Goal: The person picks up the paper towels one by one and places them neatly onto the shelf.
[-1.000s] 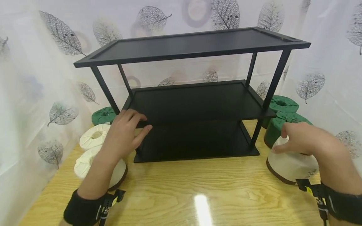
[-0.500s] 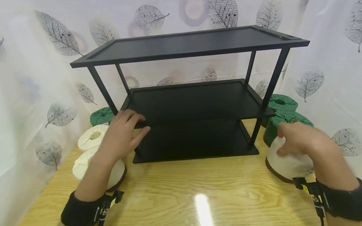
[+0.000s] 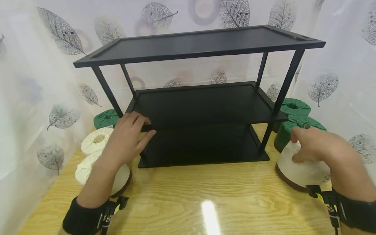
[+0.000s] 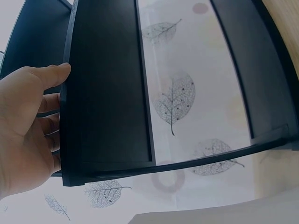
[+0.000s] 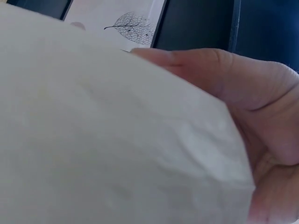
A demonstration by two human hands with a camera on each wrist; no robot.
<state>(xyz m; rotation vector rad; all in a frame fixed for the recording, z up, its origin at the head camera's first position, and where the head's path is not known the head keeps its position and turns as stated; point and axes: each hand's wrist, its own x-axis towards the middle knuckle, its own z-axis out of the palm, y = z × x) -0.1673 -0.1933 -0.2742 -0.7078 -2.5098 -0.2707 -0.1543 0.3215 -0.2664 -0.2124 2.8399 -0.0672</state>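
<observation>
A black three-tier shelf rack [image 3: 199, 104] stands on the wooden table. My left hand [image 3: 124, 138] holds the front left corner of its middle shelf; in the left wrist view, the thumb [image 4: 53, 74] lies on one side of the black edge and the fingers on the other. On the right, my right hand [image 3: 323, 147] grips a cream paper-wrapped roll [image 3: 299, 174] with a brown bottom edge, its thumb against the near side. The roll's top is mostly hidden by that hand. In the right wrist view the cream wrapping [image 5: 107, 140] fills most of the frame.
Two cream rolls [image 3: 96, 139] and a green roll [image 3: 105, 118] stand left of the rack, partly behind the left forearm. Two more green rolls [image 3: 295, 107] are at the right, behind the gripped one. A leaf-patterned curtain [image 3: 182, 16] surrounds the table [image 3: 176, 195].
My right thumb has drawn in against the cream roll, which stays in place. My left hand keeps its place on the rack. The head view shifts slightly.
</observation>
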